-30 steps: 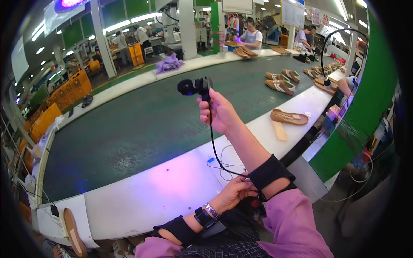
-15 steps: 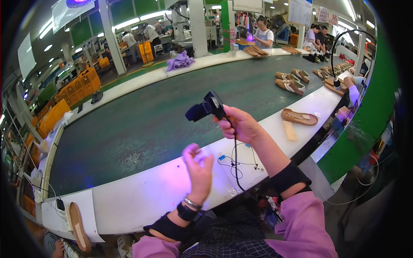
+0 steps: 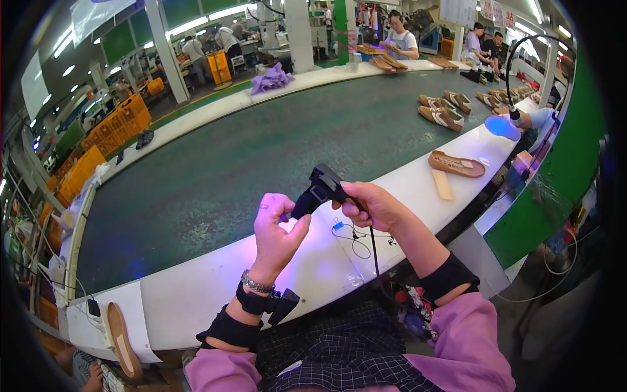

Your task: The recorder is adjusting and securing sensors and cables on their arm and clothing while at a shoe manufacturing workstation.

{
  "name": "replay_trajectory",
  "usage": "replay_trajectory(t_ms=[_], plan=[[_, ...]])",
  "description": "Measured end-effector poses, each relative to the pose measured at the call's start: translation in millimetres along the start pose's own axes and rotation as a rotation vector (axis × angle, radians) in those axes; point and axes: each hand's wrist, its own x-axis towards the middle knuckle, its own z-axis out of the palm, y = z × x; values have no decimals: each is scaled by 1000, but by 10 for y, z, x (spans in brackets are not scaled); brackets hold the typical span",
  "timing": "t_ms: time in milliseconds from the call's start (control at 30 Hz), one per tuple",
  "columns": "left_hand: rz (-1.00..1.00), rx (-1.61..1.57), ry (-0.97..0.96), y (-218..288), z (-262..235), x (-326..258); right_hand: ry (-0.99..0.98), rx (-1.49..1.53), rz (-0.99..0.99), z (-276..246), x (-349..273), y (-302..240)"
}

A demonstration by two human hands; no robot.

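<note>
Above the near white bench, my right hand (image 3: 372,207) grips a small black device (image 3: 326,181), whose cable hangs down past the bench edge. A black strap (image 3: 308,201) on the device reaches toward my left hand (image 3: 277,225). There the thumb and curled fingers close around the strap's lower end. A watch-like metal band and a black strap with a similar black unit (image 3: 281,306) sit on my left wrist. Below my right hand, a thin dark wire with a blue clip (image 3: 338,225) lies on the bench.
The green conveyor belt (image 3: 215,176) runs beyond the white bench (image 3: 196,294). Brown and white shoes (image 3: 441,117) stand on it at right. A tan shoe (image 3: 457,164) lies on the bench right, a sole-shaped piece (image 3: 123,340) at left. A co-worker's arm (image 3: 542,119) is at far right.
My left hand has moved up and left to the strap and closed on it. My right hand has lowered the device slightly. At far right, a blue light spot has appeared on the bench.
</note>
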Motion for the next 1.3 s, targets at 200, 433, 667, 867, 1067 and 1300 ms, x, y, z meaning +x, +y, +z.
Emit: replay_trajectory(t_ms=[200,433,667,867,1067,1300], plan=[[-350,-524,-180,-81,-67,-108,-19,65,-7,41,-109,147],[-523,-431,-258,-37,-187,-133,7,32,-28,120,-83,245],[-582,-711,-259,-85,-261,-170,38,62,-33,37,-28,335],[-591,-864,-238,-87,-230,-216,-3,164,-33,-58,-43,396],[-492,-1116,-300,-195,-215,-265,-72,215,-3,-90,-26,427],[-493,-1041,-343,-201,-217,-289,-82,209,15,-125,-1,485]])
